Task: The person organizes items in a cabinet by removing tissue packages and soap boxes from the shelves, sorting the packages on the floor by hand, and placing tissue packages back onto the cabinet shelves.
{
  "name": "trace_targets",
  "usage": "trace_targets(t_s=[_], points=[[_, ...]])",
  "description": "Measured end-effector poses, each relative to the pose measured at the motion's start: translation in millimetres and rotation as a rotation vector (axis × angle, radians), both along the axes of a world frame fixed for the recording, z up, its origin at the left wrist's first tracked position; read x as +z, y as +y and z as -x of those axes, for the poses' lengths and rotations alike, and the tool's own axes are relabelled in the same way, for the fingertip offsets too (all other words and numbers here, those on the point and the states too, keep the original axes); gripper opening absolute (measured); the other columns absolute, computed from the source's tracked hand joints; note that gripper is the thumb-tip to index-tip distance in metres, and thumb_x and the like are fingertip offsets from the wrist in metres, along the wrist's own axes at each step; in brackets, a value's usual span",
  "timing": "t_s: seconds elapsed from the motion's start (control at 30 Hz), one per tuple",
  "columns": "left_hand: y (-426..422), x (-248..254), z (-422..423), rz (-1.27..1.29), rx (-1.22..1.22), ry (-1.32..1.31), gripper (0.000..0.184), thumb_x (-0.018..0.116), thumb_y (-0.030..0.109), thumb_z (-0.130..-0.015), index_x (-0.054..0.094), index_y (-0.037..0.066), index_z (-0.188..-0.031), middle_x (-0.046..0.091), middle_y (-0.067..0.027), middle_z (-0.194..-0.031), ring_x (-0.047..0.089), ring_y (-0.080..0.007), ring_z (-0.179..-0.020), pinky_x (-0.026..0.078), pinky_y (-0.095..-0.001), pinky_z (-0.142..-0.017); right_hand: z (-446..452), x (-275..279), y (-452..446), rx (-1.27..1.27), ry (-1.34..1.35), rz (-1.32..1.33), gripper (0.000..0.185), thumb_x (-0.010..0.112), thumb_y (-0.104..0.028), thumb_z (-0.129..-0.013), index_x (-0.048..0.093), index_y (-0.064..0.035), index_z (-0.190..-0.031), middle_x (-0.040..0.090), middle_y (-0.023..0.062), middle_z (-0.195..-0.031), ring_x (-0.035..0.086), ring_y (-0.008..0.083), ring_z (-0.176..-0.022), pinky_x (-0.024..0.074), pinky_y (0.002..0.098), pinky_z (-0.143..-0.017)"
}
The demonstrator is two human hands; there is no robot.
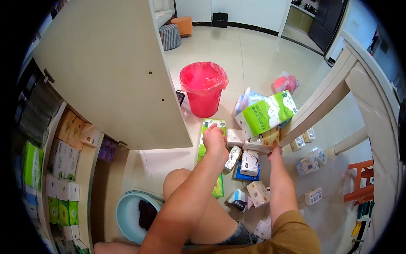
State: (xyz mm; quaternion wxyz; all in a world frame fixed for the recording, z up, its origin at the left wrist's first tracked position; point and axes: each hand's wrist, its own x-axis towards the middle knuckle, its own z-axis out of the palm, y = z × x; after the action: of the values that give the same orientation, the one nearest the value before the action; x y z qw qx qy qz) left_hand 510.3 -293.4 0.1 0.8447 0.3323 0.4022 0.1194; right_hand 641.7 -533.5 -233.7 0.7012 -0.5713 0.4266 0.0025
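My left hand [215,139] is over a long green-and-white tissue pack [205,125], with its fingers curled in. Whether anything is inside those fingers is hidden. My right hand [275,152] grips the near end of a tan tissue pack [271,136], its fingers partly hidden by the pack. Just beyond, a large green tissue bundle [267,113] leans at a tilt. Between my hands are several smaller packs, including a white tissue pack [250,162] on top of a blue pack [242,174] and a clear-wrapped tissue pack [232,158].
A pink lined bin [204,99] stands ahead. To the left are an open cabinet door [114,80], shelves with tissue packs [63,188], and a light blue bucket [127,218] holding dark cloth. On the right stand a white wooden frame [321,110] and an orange stool [360,180].
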Motion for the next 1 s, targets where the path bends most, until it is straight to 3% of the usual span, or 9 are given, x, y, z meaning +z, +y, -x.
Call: trace_targets(t_s=[0.07, 0.2, 0.27, 0.37, 0.6, 0.77, 0.8, 0.87, 1.0], points=[[0, -4, -1, 0.003, 0.006, 0.000, 0.039, 0.041, -0.002, -0.066, 0.041, 0.009, -0.103, 0.041, 0.0007, -0.068, 0.038, -0.0063, -0.061, 0.032, -0.0232, -0.059, 2, 7, 2, 0.043, 0.070, -0.189, 0.045, 0.064, -0.038, -0.063, 0.046, -0.0176, -0.100, 0.047, 0.0047, -0.095, 0.040, 0.0189, -0.078, 0.0332, 0.0353, -0.063], [-2, 0, 3, 0.014, -0.017, -0.003, 0.040, 0.041, -0.001, -0.066, 0.041, 0.009, -0.104, 0.041, 0.0010, -0.068, 0.038, -0.0063, -0.061, 0.033, -0.0233, -0.059, 7, 9, 3, 0.052, 0.087, -0.218, 0.044, 0.063, -0.035, -0.064, 0.046, -0.0166, -0.100, 0.047, 0.0052, -0.095, 0.043, 0.0188, -0.080, 0.0367, 0.0333, -0.061], [0, -1, 5, 0.018, -0.004, -0.023, 0.040, 0.041, -0.002, -0.066, 0.041, 0.009, -0.105, 0.041, 0.0009, -0.068, 0.038, -0.0063, -0.061, 0.032, -0.0232, -0.058, 9, -4, 2, -0.082, -0.052, -0.308, 0.042, 0.062, -0.031, -0.065, 0.046, -0.0131, -0.100, 0.047, 0.0062, -0.095, 0.046, 0.0193, -0.081, 0.0414, 0.0314, -0.061], [6, -7, 4, 0.007, 0.020, 0.015, 0.039, 0.041, -0.001, -0.066, 0.042, 0.009, -0.104, 0.042, 0.0012, -0.068, 0.038, -0.0061, -0.061, 0.032, -0.0231, -0.058, 42, 24, 8, -0.110, -0.091, -0.386, 0.039, 0.057, -0.029, -0.067, 0.045, -0.0110, -0.100, 0.048, 0.0071, -0.096, 0.048, 0.0202, -0.082, 0.0440, 0.0307, -0.063], [14, -10, 18, 0.009, 0.026, -0.013, 0.036, 0.041, 0.000, -0.067, 0.045, 0.010, -0.102, 0.042, 0.0020, -0.067, 0.038, -0.0057, -0.059, 0.032, -0.0216, -0.055, 111, 22, 2, 0.030, -0.077, -0.626, 0.039, 0.052, -0.023, -0.066, 0.045, -0.0088, -0.101, 0.049, 0.0087, -0.094, 0.048, 0.0228, -0.084, 0.0434, 0.0325, -0.067], [20, -2, 37, 0.012, -0.058, -0.044, 0.036, 0.043, 0.001, -0.067, 0.045, 0.009, -0.101, 0.042, 0.0010, -0.069, 0.039, -0.0066, -0.061, 0.033, -0.0223, -0.057, 149, 41, 21, 0.335, -0.206, -0.673, 0.039, 0.051, -0.010, -0.064, 0.043, -0.0068, -0.103, 0.051, 0.0080, -0.099, 0.051, 0.0226, -0.084, 0.0441, 0.0353, -0.069], [22, 1, 43, 0.006, -0.048, -0.051, 0.036, 0.043, 0.001, -0.067, 0.045, 0.009, -0.101, 0.042, 0.0010, -0.069, 0.039, -0.0066, -0.061, 0.033, -0.0223, -0.057, 158, 65, 33, 0.388, -0.210, -0.680, 0.041, 0.051, -0.007, -0.063, 0.042, -0.0052, -0.103, 0.052, 0.0074, -0.097, 0.052, 0.0218, -0.086, 0.0428, 0.0350, -0.075], [26, 13, 58, -0.103, -0.184, -0.105, 0.035, 0.044, 0.002, -0.068, 0.044, 0.007, -0.102, 0.045, -0.0004, -0.078, 0.042, -0.0080, -0.070, 0.035, -0.0229, -0.062, 163, 87, 53, 0.528, -0.307, -0.734, 0.042, 0.051, -0.006, -0.063, 0.042, -0.0047, -0.104, 0.052, 0.0076, -0.097, 0.051, 0.0213, -0.087, 0.0424, 0.0335, -0.076], [47, 31, 81, -0.364, -0.219, -0.247, 0.037, 0.050, 0.006, -0.070, 0.041, 0.003, -0.106, 0.043, -0.0052, -0.098, 0.043, -0.0104, -0.084, 0.035, -0.0224, -0.070, 174, 140, 104, 0.838, -0.489, -0.824, 0.044, 0.052, -0.004, -0.063, 0.041, -0.0041, -0.106, 0.050, 0.0071, -0.101, 0.051, 0.0189, -0.090, 0.0416, 0.0284, -0.078]])
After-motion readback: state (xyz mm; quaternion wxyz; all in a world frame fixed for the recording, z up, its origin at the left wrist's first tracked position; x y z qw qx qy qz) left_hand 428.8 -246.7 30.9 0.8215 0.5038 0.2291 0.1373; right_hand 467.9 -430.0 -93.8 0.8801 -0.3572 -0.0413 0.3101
